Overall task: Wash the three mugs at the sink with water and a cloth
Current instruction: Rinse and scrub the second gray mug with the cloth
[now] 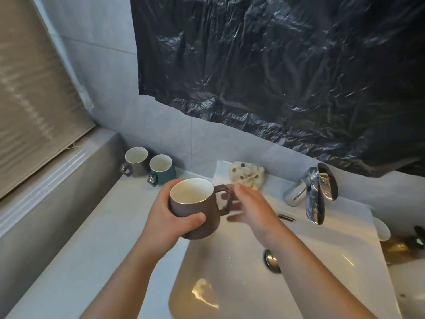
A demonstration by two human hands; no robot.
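Head view: over the white sink (310, 261), the left hand (170, 223) grips a brown mug (195, 210) upright round its body. The right hand (253, 203), fingers straight and blurred, is just beside the handle. A grey mug (136, 162) and a green mug (162, 169) stand on the worktop (103, 238) by the wall. A spotted cloth (247, 174) lies near the tap (310, 194).

Counter (92, 249) with grey mug (138, 169), green mug (166, 175), cloth (247, 174)

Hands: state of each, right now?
Left hand: grips the brown mug around its body.
Right hand: open, fingers straight beside the mug's handle, holding nothing.
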